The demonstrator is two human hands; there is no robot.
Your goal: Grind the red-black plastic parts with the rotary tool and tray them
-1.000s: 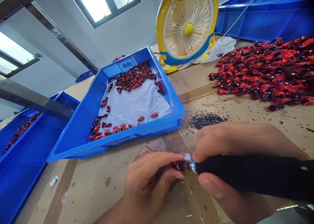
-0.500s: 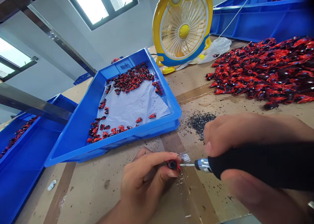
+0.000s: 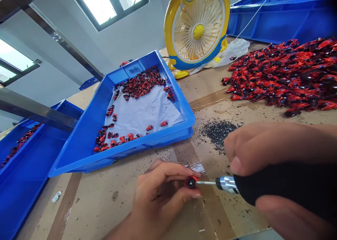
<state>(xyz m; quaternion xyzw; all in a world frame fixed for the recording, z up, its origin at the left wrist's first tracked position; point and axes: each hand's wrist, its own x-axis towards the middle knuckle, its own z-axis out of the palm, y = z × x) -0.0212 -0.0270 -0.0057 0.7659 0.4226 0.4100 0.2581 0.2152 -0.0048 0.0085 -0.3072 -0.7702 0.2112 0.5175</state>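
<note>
Between thumb and fingertips, my left hand [image 3: 160, 194] pinches a small red-and-black ring-shaped part [image 3: 190, 182], its round opening facing me. My right hand [image 3: 273, 145] is wrapped round a black-handled rotary tool [image 3: 284, 180] with a silver collar and a thin metal bit. The bit reaches the right side of the part; whether its tip is inside the red edge I cannot tell. A heap of black shavings [image 3: 219, 131] lies on the table just beyond my right hand.
A blue tray [image 3: 189, 122] with a white liner holds many such parts. A large pile of red-and-black parts [image 3: 284, 75] lies at the right. Behind stand a yellow fan [image 3: 198, 33] and a blue bin [image 3: 276, 22]. More blue trays [image 3: 28, 187] are at left.
Both hands have shifted a little to the right and down. The part has turned slightly in my left fingers, and more of the bit shows.
</note>
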